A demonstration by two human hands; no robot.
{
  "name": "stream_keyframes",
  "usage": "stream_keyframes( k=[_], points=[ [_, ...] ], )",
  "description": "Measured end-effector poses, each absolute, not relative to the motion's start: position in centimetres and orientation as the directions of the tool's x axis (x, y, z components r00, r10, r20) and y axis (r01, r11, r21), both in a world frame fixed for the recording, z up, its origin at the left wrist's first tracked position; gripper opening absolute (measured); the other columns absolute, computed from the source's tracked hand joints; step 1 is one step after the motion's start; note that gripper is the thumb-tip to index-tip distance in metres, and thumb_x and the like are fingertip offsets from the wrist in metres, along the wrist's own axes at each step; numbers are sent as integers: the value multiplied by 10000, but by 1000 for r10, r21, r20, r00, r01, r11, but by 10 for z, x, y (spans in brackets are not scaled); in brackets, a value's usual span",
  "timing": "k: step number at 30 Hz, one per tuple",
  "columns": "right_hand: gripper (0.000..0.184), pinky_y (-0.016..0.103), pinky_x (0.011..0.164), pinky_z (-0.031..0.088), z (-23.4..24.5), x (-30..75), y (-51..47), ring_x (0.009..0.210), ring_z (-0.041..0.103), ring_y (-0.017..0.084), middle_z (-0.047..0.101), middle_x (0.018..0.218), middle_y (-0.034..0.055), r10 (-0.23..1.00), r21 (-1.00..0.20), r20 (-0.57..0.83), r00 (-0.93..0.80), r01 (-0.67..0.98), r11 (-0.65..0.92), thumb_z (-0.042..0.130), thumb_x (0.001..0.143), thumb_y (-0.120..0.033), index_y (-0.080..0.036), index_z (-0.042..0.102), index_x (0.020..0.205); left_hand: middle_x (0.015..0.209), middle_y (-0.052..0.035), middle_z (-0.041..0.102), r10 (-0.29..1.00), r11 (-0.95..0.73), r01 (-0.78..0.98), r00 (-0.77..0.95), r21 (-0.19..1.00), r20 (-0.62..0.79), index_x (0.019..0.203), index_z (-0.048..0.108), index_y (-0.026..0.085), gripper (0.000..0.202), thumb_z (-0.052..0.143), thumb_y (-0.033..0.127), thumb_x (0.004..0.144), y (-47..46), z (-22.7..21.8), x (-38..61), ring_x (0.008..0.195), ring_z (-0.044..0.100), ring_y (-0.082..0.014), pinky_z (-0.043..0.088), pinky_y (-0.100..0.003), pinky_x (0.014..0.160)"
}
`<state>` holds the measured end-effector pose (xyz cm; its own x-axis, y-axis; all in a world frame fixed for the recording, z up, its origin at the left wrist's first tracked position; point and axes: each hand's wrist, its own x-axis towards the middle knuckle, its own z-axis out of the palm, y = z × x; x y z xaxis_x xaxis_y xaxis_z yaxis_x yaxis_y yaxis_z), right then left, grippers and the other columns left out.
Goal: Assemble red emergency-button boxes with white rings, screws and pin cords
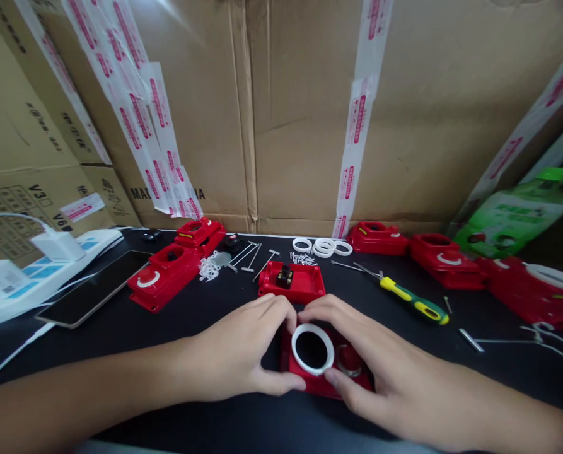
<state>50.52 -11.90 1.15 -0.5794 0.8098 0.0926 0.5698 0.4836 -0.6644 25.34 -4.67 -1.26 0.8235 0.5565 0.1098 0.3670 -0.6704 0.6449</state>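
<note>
A red plastic housing cover (316, 383) lies on the black table in front of me, with a white ring (313, 350) around its round opening. Right of the ring, a red round knob (348, 359) is partly covered by my fingers. My left hand (257, 350) grips the cover's left side, its thumb low and its curled fingertips by the ring's upper left. My right hand (373, 359) curls over the other side, its thumb touching the ring's lower right edge. Just beyond stands an open red box base (304, 280) holding a black switch block (285, 276).
Red boxes stand at left (156, 284) and right (439, 261). Loose white rings (325, 246), T-handled tools (249, 255), white clips (209, 267) and a yellow-green screwdriver (413, 301) lie behind. A phone (94, 290) and power strip (49, 274) are left. Cardboard (300, 126) walls the back.
</note>
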Motion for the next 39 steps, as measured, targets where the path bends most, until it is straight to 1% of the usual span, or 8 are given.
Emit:
stream_keyframes(
  k=[4, 9, 12, 19, 24, 29, 35, 39],
  points=[
    [388, 295, 1037, 542, 15, 506, -117, 1187, 623, 162, 609, 1358, 20, 803, -670, 111, -586, 553, 496, 636, 991, -230, -312, 520, 1351, 1152, -32, 654, 556, -661, 365, 825, 656, 102, 1061, 567, 227, 477, 931, 411, 813, -45, -13, 252, 1070, 630, -246, 498, -381, 939],
    [410, 373, 1091, 529, 17, 506, -118, 1230, 620, 209, 617, 1368, 51, 842, -639, 88, -532, 618, 457, 696, 986, -330, -294, 550, 1367, 1141, -28, 653, 583, -614, 363, 807, 701, 93, 1094, 588, 221, 603, 970, 519, 735, -46, -12, 254, 1029, 641, -239, 508, -362, 899],
    [437, 398, 1103, 529, 17, 506, -119, 1246, 622, 231, 624, 1372, 66, 845, -634, 99, -526, 621, 461, 718, 965, -324, -281, 563, 1371, 1138, -33, 651, 590, -615, 366, 801, 699, 100, 1097, 585, 214, 604, 973, 504, 736, -48, -10, 255, 1032, 641, -243, 503, -369, 911],
    [508, 413, 1093, 552, 20, 512, -113, 1266, 652, 256, 664, 1412, 58, 819, -721, 44, -572, 549, 422, 749, 937, -320, -300, 600, 1423, 1122, -30, 662, 576, -608, 333, 810, 721, 112, 1038, 584, 212, 540, 963, 475, 757, -50, -6, 254, 1039, 642, -245, 496, -363, 903],
    [519, 430, 1118, 536, 17, 510, -113, 1274, 646, 248, 665, 1409, 17, 873, -714, 16, -488, 605, 351, 823, 882, -374, -339, 628, 1362, 1119, -37, 661, 581, -615, 337, 805, 713, 122, 1054, 586, 210, 553, 973, 455, 744, -54, -7, 256, 1023, 645, -249, 497, -368, 895],
    [621, 431, 1033, 582, 11, 504, -116, 1159, 693, 261, 704, 1293, 50, 917, -716, 21, -398, 634, 292, 918, 779, -443, -282, 640, 1311, 1114, -34, 662, 603, -627, 358, 785, 692, 140, 1061, 592, 209, 571, 984, 452, 724, -59, -10, 256, 1016, 648, -251, 499, -370, 891],
    [521, 427, 1116, 532, 18, 513, -113, 1281, 651, 256, 673, 1418, 35, 847, -731, 12, -531, 574, 370, 806, 911, -446, -333, 635, 1390, 1156, -38, 676, 576, -604, 335, 811, 723, 105, 1079, 596, 223, 541, 964, 457, 759, -51, -9, 255, 1070, 651, -253, 501, -379, 941],
    [518, 453, 1141, 502, 18, 518, -109, 1310, 630, 262, 671, 1426, 33, 841, -723, 19, -541, 573, 386, 807, 919, -429, -338, 634, 1399, 1180, -37, 677, 594, -595, 362, 800, 718, 89, 1099, 602, 228, 529, 957, 448, 775, -49, -8, 255, 1093, 651, -253, 495, -378, 957]
  ],
)
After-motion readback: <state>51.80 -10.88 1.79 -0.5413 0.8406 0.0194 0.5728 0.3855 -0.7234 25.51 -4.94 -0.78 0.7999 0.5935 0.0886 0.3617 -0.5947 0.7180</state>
